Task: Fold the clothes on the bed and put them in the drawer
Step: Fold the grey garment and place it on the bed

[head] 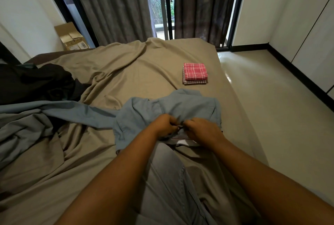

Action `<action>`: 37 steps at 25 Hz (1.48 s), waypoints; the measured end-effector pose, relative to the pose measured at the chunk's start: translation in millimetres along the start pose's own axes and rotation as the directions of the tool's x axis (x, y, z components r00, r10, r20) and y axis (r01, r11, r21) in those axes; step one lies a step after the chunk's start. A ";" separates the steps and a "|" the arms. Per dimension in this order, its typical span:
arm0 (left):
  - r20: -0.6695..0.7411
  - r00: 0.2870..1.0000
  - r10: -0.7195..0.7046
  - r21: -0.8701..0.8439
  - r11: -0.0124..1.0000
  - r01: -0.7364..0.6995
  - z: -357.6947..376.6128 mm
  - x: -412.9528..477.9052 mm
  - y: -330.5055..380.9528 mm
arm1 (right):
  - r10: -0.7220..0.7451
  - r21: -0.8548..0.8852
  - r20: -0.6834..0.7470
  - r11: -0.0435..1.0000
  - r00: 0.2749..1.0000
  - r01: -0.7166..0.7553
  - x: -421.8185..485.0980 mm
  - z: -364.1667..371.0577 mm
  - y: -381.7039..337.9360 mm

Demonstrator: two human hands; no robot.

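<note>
Blue shirt (182,105) fabric pinched between fingers (171,122) of both hands.

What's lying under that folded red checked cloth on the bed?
A second folded cloth, brown-checked, peeks out beneath the red checked cloth; only its near and left edges show. The rest is covered. Both rest on the tan bed sheet.

Dark grey curtains (112,4) hang across the top centre of the frame, parted by a gap that shows greenery; a cardboard box (71,36) stands at upper left against a white wall (23,8); a pale glossy floor (271,98) fills the right side, with a black skirting board (249,47) along its far edge.
</note>
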State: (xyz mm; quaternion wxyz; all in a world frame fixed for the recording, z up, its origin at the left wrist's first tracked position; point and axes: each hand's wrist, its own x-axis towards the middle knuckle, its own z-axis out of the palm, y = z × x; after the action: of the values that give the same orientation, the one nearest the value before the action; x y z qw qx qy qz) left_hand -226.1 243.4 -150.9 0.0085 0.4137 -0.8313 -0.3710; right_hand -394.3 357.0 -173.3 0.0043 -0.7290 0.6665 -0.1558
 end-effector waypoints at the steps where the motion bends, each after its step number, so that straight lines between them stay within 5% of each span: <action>1: -0.013 1.000 0.002 -0.033 0.999 -0.002 -0.4 0.1 -1.9 | -0.028 -0.022 -0.005 0.999 1.000 0.028 2.2 -1.1 -0.8; 5: -0.077 0.997 -0.021 -0.223 0.975 0.004 -1.5 0.0 -9.1 | -0.016 0.057 -0.102 0.998 0.995 0.021 9.0 3.8 -4.6; 10: -0.107 0.980 -0.167 -0.554 0.829 0.081 -5.9 -8.7 -5.2 | 0.123 0.286 -0.139 0.955 0.983 -0.079 16.4 3.6 -15.6; 17: -0.052 0.973 -0.227 -0.702 0.701 0.126 -8.1 -11.4 -2.9 | 0.161 0.344 -0.147 0.933 0.976 -0.102 27.5 4.9 -20.5; 25: -0.056 0.981 -0.184 -0.734 0.674 0.084 -10.0 -11.7 -1.4 | 0.070 0.302 -0.167 0.953 0.983 -0.016 33.4 -0.9 -11.2; 37: -0.233 0.972 -0.026 -0.377 0.924 -0.065 -4.4 -4.1 -4.6 | 0.080 0.260 -0.186 0.965 0.979 -0.029 30.5 7.6 -0.9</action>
State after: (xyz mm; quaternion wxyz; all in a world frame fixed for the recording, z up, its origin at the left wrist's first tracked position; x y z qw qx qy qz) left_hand -218.8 241.8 -149.4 0.1905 0.4366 -0.7404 -0.4743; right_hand -389.7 325.9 -173.6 0.0373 -0.6849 0.6578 -0.3112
